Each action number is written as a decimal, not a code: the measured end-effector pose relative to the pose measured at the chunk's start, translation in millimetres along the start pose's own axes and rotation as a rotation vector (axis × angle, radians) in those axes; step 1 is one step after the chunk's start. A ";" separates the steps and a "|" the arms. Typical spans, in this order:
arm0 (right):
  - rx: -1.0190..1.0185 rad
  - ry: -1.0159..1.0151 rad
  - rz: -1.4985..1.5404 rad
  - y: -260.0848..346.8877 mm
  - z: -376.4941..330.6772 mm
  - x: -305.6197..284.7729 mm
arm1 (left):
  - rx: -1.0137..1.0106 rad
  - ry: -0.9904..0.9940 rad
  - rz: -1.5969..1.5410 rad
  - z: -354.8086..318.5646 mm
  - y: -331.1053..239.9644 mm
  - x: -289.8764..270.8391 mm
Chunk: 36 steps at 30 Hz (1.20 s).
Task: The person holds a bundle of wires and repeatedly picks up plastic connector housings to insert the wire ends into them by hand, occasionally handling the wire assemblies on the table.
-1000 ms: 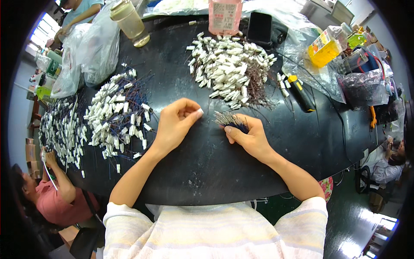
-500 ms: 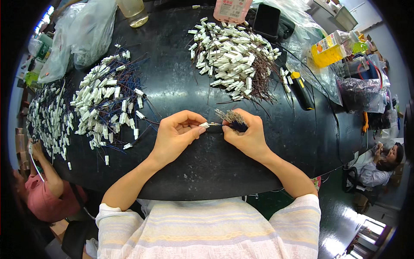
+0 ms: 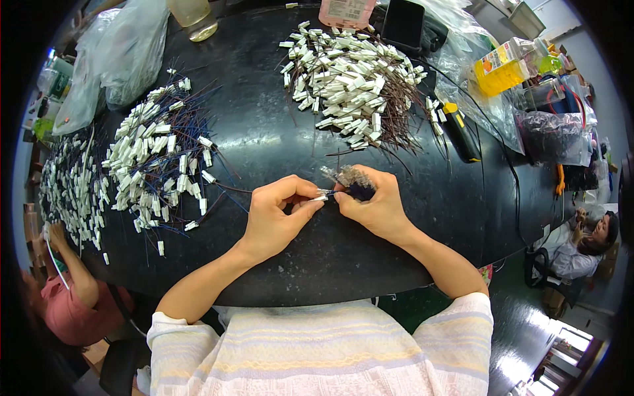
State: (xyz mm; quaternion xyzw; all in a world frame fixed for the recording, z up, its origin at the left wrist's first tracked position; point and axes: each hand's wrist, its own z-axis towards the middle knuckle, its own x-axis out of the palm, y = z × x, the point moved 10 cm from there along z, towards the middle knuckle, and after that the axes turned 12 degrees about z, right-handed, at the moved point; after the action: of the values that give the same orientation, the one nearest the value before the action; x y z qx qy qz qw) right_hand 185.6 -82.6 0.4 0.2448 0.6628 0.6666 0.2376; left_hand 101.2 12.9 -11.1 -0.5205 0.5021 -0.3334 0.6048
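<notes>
Over the near middle of the black table, my two hands are almost fingertip to fingertip. My left hand (image 3: 281,214) is closed, thumb and forefinger pinching a small white plastic connector (image 3: 321,198). In my right hand (image 3: 383,208) is a bundle of dark blue wires (image 3: 361,192), whose brownish metal-tipped ends (image 3: 347,175) fan out above the fingers. The right thumb and forefinger pinch one of the wires, its end at the connector. Whether that end sits inside the connector is too small to tell.
A heap of white connectors with brown wires (image 3: 350,82) lies beyond my hands; another heap with blue wires (image 3: 148,152) is to the left, and more parts (image 3: 76,191) lie farther left. A yellow-black cutter (image 3: 461,135), phone (image 3: 403,26) and bottles stand around. Two other people sit nearby.
My left hand has moved slightly right, bringing the white connector up against the wire at my right fingertips. The whole view has shifted a little.
</notes>
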 end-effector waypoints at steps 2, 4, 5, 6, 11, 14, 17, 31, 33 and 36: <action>-0.019 0.027 -0.047 6.4 0.1 5.0 | 0.087 -0.091 -0.038 1.1 -3.9 -4.4; -0.003 0.036 -0.041 7.2 0.0 7.0 | 0.072 -0.080 -0.061 4.0 -2.5 -4.6; 0.016 0.050 -0.038 6.0 -0.2 8.5 | 0.055 -0.072 -0.089 5.8 -1.3 -5.4; 0.010 0.046 -0.036 5.2 -0.1 7.2 | 0.060 -0.069 -0.083 8.9 -4.2 -9.0; 0.110 0.021 0.286 -7.7 -2.5 -1.0 | 0.055 0.086 0.084 45.3 -13.7 -20.1; 0.029 0.045 0.279 0.5 -3.4 -0.7 | 0.320 -0.127 0.495 77.3 -47.2 -27.3; 0.103 0.000 0.322 -0.5 -3.5 -3.0 | 0.490 -0.235 0.812 79.8 -52.4 -20.9; 0.014 -0.133 0.163 -0.6 0.7 -15.5 | -0.050 -0.019 -0.046 17.3 -11.3 -19.5; 0.006 -0.129 0.185 -0.7 0.8 -13.9 | -0.049 0.010 -0.026 16.4 -8.1 -17.5; -0.009 -0.131 0.167 -0.5 1.0 -13.2 | -0.006 -0.016 -0.007 16.7 -11.3 -17.8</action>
State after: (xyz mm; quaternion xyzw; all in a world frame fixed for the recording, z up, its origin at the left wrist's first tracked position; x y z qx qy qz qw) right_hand 196.3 -90.3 -0.3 0.3411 0.6201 0.6697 0.2250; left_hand 113.6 31.6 3.6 -0.5266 0.4965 -0.3298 0.6061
